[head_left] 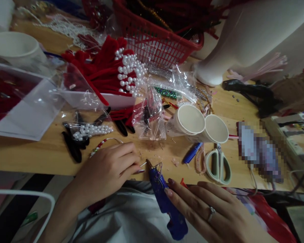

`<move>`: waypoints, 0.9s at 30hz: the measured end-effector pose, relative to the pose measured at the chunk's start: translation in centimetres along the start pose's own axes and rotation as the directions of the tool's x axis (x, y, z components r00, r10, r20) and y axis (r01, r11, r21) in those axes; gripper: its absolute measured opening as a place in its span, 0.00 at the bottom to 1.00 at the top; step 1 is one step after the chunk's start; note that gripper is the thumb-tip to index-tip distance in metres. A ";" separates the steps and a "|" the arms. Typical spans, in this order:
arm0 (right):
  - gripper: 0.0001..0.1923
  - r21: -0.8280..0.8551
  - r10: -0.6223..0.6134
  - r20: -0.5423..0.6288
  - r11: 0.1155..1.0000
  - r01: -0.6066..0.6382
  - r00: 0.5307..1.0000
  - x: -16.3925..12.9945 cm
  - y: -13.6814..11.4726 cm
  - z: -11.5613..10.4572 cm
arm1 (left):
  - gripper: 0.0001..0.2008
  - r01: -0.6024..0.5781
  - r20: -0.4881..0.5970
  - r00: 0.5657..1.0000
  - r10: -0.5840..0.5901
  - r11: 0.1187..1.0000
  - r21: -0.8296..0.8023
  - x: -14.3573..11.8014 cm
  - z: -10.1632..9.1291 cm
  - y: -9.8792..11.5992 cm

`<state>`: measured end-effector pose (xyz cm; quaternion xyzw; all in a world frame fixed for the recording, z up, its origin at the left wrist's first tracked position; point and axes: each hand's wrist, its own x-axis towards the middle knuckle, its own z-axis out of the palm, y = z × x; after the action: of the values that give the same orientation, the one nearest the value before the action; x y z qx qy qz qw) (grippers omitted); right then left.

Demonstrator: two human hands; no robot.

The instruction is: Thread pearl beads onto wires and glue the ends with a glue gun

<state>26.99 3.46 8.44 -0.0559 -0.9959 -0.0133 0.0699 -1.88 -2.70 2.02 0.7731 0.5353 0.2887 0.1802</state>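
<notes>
Glue gun [167, 202]: we judge it light, rigid plastic, its tip hot; best taken by the handle. It lies at the tabletop [40, 153] edge. Our right hand [212, 212] rests open against it; our left hand [108, 170] pinches a thin wire beside its nozzle. Cups [200, 126] and scissors [218, 165] lie beyond the gun, amid much clutter.

I am sitting at a small craft workbench, a handwork spot rather than a factory line. My wooden table [27, 153] is crowded with making supplies: a red plastic basket [157, 44] of trimmings, red velvet pieces strung with white pearls [128, 72], cellophane bags [149, 114] of beads, paper cups [197, 126], scissors [218, 165] and a blue glue gun [167, 202]. A white mannequin bust [243, 37] stands at the back.
</notes>
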 end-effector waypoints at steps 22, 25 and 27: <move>0.26 -0.026 -0.025 0.039 0.999 0.026 0.999 -1.1 -0.3 0.5 | 0.10 0.036 -0.040 0.998 -0.039 0.997 -0.071 -0.2 -0.3 -0.2; 0.26 -0.037 -0.029 0.042 0.999 0.031 0.999 -1.0 -0.2 0.5 | 0.10 0.023 -0.046 0.999 -0.025 0.998 -0.059 -0.3 -0.3 -0.3; 0.26 -0.038 -0.027 0.045 0.999 0.028 0.999 -0.9 -0.2 0.5 | 0.10 0.020 -0.049 0.999 -0.022 0.998 -0.054 -0.3 -0.3 -0.3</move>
<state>27.79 3.23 7.79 -0.0438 -0.9974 -0.0321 0.0464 -2.34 -2.89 1.99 0.7549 0.5399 0.3201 0.1903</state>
